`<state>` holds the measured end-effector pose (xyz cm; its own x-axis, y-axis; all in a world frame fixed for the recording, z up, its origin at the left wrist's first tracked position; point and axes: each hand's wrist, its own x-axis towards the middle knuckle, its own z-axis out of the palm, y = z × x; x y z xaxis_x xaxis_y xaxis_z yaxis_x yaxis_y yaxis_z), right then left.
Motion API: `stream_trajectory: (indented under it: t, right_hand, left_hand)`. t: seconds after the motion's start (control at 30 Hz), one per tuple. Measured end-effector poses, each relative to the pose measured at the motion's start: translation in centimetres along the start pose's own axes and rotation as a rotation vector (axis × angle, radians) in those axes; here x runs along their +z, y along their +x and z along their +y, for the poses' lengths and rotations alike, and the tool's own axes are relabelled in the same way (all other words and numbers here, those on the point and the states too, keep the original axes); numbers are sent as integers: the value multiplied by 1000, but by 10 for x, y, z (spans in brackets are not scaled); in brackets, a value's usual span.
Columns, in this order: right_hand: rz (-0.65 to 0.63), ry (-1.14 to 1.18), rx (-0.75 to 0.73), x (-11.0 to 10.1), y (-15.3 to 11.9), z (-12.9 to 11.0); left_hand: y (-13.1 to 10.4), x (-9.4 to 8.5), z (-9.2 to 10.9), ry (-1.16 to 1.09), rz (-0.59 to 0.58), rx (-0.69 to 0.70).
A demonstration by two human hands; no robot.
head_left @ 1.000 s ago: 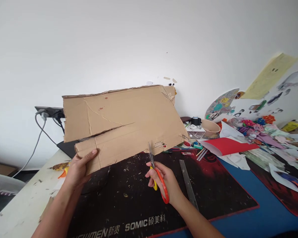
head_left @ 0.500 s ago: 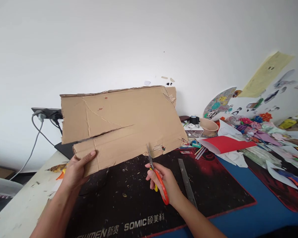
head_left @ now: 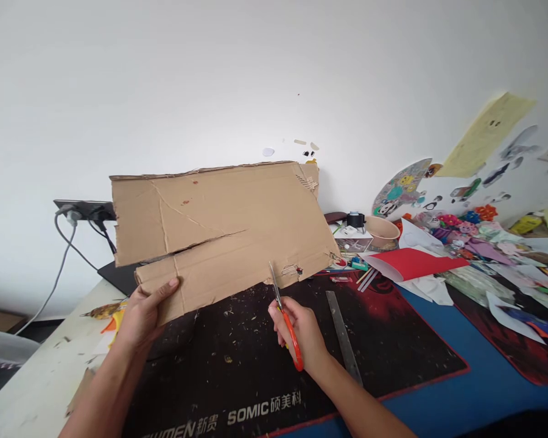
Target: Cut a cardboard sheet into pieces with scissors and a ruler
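Note:
My left hand (head_left: pixel 144 313) grips a large brown cardboard sheet (head_left: pixel 256 207) at its lower left corner, thumb on the near face. The sheet is raised above the desk, facing me. A long slit runs inward from its left edge to about the middle, and the lower strip sags slightly away from the upper part. In my right hand (head_left: pixel 304 334) is a pair of scissors (head_left: pixel 293 340) with red and yellow handles, pointing up. Their blades are at the sheet's bottom edge, right of centre, one blade showing in front of the cardboard.
A black desk mat (head_left: pixel 237 359) lies beneath, bearing a metal ruler (head_left: pixel 343 337) and small scraps. Rolled red paper (head_left: pixel 415 264), a round bowl (head_left: pixel 382 233) and piled craft pieces (head_left: pixel 479 234) lie to the right. A power strip (head_left: pixel 84 210) with plugged cables is at left.
The scissors' handles have drawn closer together as my right hand's fingers closed. The cardboard has hardly moved, and the view has shifted slightly.

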<state>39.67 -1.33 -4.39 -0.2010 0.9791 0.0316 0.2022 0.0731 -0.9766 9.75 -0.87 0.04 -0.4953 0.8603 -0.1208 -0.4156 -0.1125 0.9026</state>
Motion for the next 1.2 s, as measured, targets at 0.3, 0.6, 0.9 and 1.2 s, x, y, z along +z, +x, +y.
stream_trajectory:
  t: [0.3, 0.6, 0.9, 1.2]
  right_hand:
    - [58, -92, -67, 1, 1, -1]
    - [102, -182, -130, 3, 2, -15]
    - [-21, -22, 9, 5, 1, -11]
    - [-177, 129, 50, -17, 0, -16]
  left_hand:
    - [-2, 1, 3, 25, 24, 4]
    - [-1, 3, 6, 23, 60, 3]
    - [-5, 2, 12, 37, 55, -27]
    - [-10, 2, 20, 79, 70, -16]
